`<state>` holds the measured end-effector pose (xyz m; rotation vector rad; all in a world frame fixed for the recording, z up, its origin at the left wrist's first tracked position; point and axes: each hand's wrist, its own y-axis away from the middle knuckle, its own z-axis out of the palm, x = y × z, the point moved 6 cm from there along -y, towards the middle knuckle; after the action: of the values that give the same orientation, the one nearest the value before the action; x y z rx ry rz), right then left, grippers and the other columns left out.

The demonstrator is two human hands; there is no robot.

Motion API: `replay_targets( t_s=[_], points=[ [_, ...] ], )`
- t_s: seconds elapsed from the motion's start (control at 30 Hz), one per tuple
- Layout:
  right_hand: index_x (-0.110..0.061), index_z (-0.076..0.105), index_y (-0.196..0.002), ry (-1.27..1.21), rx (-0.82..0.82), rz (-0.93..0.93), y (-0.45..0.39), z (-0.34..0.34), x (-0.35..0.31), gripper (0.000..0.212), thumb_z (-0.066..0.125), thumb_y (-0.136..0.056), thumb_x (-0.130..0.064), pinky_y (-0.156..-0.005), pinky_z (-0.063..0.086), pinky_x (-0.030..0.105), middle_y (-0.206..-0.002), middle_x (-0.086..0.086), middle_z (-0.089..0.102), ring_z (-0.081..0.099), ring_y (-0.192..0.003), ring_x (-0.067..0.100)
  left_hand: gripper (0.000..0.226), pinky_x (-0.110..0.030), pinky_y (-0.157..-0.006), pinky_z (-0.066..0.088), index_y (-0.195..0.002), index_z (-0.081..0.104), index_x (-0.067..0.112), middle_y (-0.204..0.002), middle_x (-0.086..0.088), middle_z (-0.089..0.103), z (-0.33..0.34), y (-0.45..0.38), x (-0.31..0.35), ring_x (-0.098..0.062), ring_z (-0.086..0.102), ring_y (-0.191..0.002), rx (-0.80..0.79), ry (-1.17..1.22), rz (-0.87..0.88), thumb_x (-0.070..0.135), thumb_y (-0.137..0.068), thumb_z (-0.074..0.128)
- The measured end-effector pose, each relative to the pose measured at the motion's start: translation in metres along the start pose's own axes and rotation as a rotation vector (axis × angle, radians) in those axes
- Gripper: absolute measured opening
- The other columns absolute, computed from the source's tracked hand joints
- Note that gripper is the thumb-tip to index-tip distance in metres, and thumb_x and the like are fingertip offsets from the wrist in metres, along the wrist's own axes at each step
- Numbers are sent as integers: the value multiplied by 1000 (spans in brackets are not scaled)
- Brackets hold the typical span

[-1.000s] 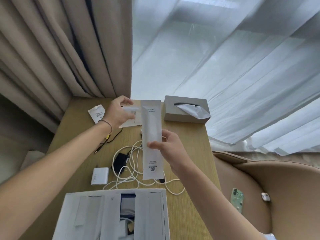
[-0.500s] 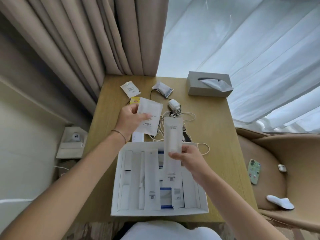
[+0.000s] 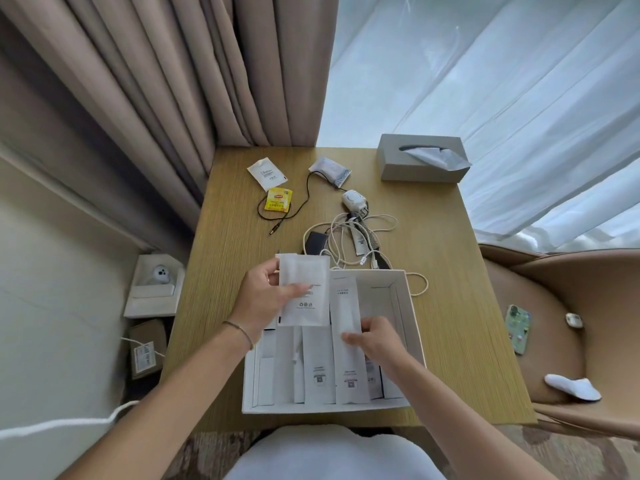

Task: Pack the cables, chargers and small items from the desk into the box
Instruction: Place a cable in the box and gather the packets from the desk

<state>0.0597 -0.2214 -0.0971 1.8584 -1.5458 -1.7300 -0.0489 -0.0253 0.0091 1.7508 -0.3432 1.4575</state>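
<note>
Two white packets are in my hands, and in the head view both have come down from up in the air to the box [image 3: 405, 299]. My right hand [image 3: 375, 339] is pinching the long packet [image 3: 348, 341] with thumb and fingertips, and now it is lying down inside the box instead of hanging over the cables. Its long side is running from the near wall to the far wall, with the label end pointing at me. It is sitting beside the other long packets, lined up the same way. I think this one is almost packed; I only need to let go.

My left hand [image 3: 266, 299] is gripping the square packet [image 3: 304, 289], thumb across the front, fingers behind. It is hovering over the far left part of the box, tall side pointing away from me, print at the bottom. It is going in next, I guess.

Lots is waiting on the desk [image 3: 228, 271]: the white cables [image 3: 346, 244], the round charger [image 3: 352, 199], the black cable [image 3: 304, 199], the yellow tea bag [image 3: 278, 199]
</note>
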Motion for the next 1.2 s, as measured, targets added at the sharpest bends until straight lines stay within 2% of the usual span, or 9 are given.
replay_targets(
  t_s=[0.1, 0.17, 0.3, 0.4, 0.5, 0.67, 0.83, 1.07, 1.2],
  points=[
    [-23, 73, -92, 183, 73, -50, -2, -1, 0, 7, 75, -90, -29, -48, 47, 17, -79, -8, 74, 70, -67, 7, 43, -27, -64, 60, -112, 64, 10, -95, -9, 78, -2, 5, -13, -18, 76, -82, 10, -25, -37, -8, -76, 79],
    [-24, 67, -78, 340, 129, -90, -3, -2, -2, 18, 75, -89, -36, -43, 41, 19, -67, -8, 67, 63, -57, 7, 49, -32, -67, 62, -115, 60, 13, -96, -12, 77, 0, 8, -23, -25, 76, -85, 3, -62, -70, -8, -76, 79],
    [-18, 59, -79, 674, 208, -143, -2, -6, -9, 39, 70, -86, -55, -52, 46, 30, -74, -2, 66, 61, -64, 16, 56, -28, -68, 60, -117, 57, 22, -102, -8, 71, 9, 12, -42, -19, 71, -87, -35, -177, -92, -7, -75, 80],
    [-16, 59, -83, 806, 225, -180, 1, -11, -22, 43, 61, -92, -57, -59, 50, 33, -76, 0, 65, 61, -68, 19, 51, -31, -73, 61, -116, 59, 26, -108, -4, 68, 22, 13, -57, -19, 69, -94, -87, -330, -89, 3, -76, 81],
    [-16, 63, -80, 733, 322, -310, 10, -31, -47, 32, 58, -96, -42, -61, 57, 34, -71, -2, 65, 64, -66, 20, 46, -30, -74, 62, -116, 58, 31, -110, 2, 65, 42, 13, -69, -18, 67, -98, -150, -469, -74, 14, -79, 81],
    [-17, 67, -82, 616, 441, -396, 26, -65, -71, 18, 58, -92, -30, -54, 46, 30, -74, -2, 67, 61, -68, 22, 31, -28, -71, 62, -104, 58, 32, -103, 5, 67, 79, 11, -78, -16, 67, -92, -170, -649, -14, 21, -81, 76],
    [-19, 68, -84, 582, 415, -368, 29, -65, -64, 16, 56, -91, -27, -56, 39, 30, -79, -3, 66, 60, -74, 22, 33, -13, -59, 44, -104, 58, 33, -99, 5, 63, 108, 10, -87, -12, 60, -87, -225, -768, -12, 12, -82, 71],
    [-24, 66, -79, 524, 391, -354, 28, -59, -56, 15, 54, -87, -26, -49, 36, 26, -67, -11, 62, 59, -66, 15, 52, -25, -85, 52, -130, 54, 34, -111, 4, 67, 129, 24, -100, -17, 62, -99, -275, -1028, 104, 8, -86, 63],
    [-23, 67, -81, 510, 395, -348, 26, -62, -61, 16, 54, -90, -27, -52, 38, 28, -74, -9, 65, 59, -68, 15, 38, -26, -92, 50, -130, 59, 31, -117, 8, 63, 128, 23, -88, -15, 61, -106, -209, -1134, 305, 24, -93, 61]
  ],
)
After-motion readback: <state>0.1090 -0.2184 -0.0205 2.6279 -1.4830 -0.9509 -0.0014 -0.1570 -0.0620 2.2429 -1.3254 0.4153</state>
